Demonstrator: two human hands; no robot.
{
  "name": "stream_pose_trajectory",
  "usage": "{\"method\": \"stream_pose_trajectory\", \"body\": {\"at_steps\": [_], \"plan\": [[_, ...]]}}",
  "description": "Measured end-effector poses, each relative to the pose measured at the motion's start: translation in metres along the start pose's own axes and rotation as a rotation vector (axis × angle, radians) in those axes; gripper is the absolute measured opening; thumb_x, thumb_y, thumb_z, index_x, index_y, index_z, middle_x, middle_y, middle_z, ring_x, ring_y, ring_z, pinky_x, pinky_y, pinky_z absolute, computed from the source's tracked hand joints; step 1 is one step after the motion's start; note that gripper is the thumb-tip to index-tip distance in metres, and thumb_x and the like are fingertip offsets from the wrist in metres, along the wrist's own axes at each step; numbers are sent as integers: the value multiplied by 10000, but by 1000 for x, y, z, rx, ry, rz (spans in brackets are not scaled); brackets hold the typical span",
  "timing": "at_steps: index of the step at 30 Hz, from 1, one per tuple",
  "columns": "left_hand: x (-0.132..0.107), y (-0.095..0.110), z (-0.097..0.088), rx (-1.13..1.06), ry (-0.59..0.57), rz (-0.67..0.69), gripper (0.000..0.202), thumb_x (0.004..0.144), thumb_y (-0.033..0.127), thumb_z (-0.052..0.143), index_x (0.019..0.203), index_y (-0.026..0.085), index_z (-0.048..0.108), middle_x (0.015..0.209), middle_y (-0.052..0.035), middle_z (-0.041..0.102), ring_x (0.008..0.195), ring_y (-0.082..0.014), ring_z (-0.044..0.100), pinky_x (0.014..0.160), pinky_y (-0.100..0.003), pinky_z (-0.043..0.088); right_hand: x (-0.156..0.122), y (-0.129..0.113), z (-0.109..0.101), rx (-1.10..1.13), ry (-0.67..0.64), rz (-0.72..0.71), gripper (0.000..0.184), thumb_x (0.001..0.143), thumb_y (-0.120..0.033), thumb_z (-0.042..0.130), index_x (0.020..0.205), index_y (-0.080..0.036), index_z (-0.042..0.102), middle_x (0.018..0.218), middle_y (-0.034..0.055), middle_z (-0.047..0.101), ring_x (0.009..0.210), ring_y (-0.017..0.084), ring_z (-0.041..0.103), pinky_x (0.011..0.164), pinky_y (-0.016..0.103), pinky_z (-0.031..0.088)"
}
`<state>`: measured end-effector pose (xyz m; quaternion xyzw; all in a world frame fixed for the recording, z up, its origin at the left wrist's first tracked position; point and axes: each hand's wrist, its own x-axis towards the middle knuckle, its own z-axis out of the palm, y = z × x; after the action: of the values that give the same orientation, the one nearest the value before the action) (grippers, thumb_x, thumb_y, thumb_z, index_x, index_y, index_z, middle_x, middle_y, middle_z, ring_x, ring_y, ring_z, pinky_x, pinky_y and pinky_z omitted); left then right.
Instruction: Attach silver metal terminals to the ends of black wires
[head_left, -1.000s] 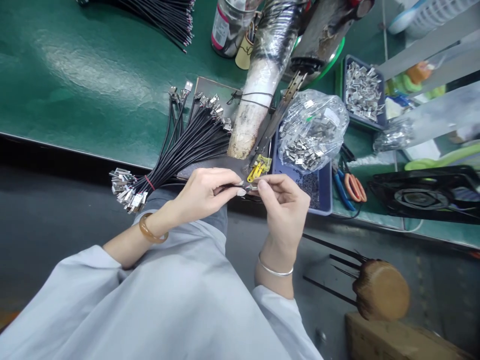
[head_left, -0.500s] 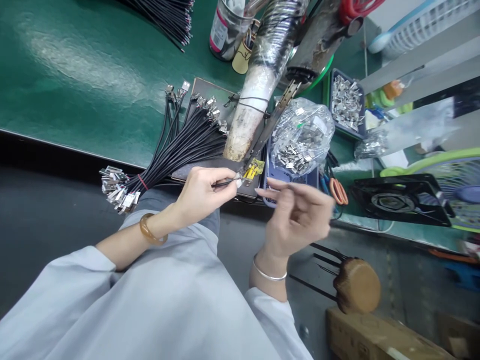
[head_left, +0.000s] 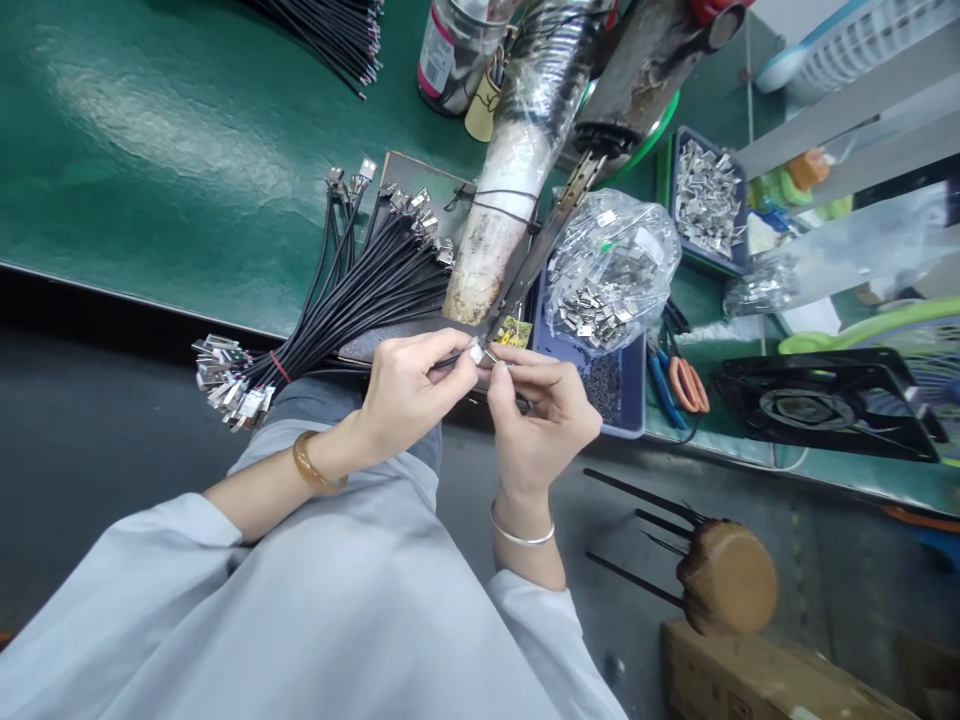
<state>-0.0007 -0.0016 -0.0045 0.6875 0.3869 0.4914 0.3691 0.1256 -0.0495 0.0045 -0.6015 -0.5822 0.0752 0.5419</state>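
My left hand (head_left: 409,395) is closed, pinching a black cable (head_left: 448,361) near its connector end. Opposite it, my right hand (head_left: 544,415) pinches a small metal connector piece (head_left: 491,357) between thumb and forefinger. The fingertips of both hands almost meet, and they partly hide the two parts. Just behind the fingers lie small yellow pieces (head_left: 513,333), below the tip of a dark metal bar (head_left: 544,240). To the left, a bundle of black cables (head_left: 352,290) with metal plugs rests on the table, tied by a red band.
A wrapped white duct (head_left: 491,225) slants down over the work spot. On the right, a clear bag of metal shells (head_left: 611,265) sits in a blue tray (head_left: 634,405). Pliers (head_left: 686,385), a black fan (head_left: 817,405) and another tray (head_left: 739,255) stand further right. A stool (head_left: 727,580) is below.
My right hand has moved left from over the tray's front edge to my left hand's fingertips. Its fingers are now closed on the metal piece. My left hand stays nearly in place.
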Motion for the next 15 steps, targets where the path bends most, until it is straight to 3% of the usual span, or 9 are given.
{"method": "stream_pose_trajectory", "body": {"at_steps": [7,15], "plan": [[-1,1,2,-30,10,-10,165,907,141,557,798,147,681,670,-1,697,581,-92,615,584,-183,451,4,-3,3,63,1,54,90,872,-182,703,805,-211,651,889,7,794,715,132,767,615,221,658],[-2,1,2,-3,42,46,167,922,151,564,808,141,685,671,0,702,559,-77,602,566,-164,450,6,-4,1,-41,-29,-28,81,873,-164,710,823,-226,693,847,-11,778,744,124,752,614,213,634]]}}
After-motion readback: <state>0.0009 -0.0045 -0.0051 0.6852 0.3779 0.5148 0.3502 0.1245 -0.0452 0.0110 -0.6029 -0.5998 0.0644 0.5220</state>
